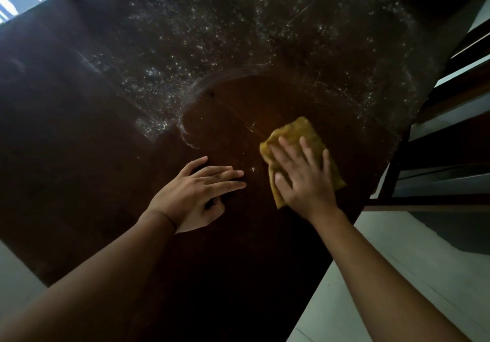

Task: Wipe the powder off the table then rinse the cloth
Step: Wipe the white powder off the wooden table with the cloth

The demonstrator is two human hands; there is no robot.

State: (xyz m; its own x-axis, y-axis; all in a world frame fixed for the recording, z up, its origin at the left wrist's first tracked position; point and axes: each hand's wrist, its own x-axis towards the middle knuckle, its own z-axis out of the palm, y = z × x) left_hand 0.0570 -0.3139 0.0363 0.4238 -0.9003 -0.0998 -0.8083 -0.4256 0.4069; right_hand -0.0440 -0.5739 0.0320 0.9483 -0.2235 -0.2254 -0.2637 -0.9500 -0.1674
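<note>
Table (79, 156): dark brown wood that fills most of the view; its right edge runs on a slant from upper right to the bottom.
Powder (212, 36): white specks and dust scattered over the far half of the table, thickest in a band toward the left of centre and thinning toward the far right edge.
Wiped patch (238, 108): a rounded bare area of wood in the middle of the table, bounded on its far and left sides by a curved ridge of swept powder.
Fleck (253, 168): one small white crumb on the bare wood between the two hands.
Cloth (299, 132): yellow and folded, lying flat on the table near its right edge, at the near side of the wiped patch; its far corner sticks out past the fingertips.
Right hand (305, 180): palm down on the cloth with the fingers straight and spread, pressing it to the wood; nothing is curled round it.
Left hand (196, 195): flat on the bare table just left of the cloth and apart from it, with the fingers straight and close together, pointing right, the thumb tucked under; it holds nothing.
Chair (450, 156): a dark slatted frame just beyond the table's right edge.
Floor (397, 275): pale, seen past the right edge.
</note>
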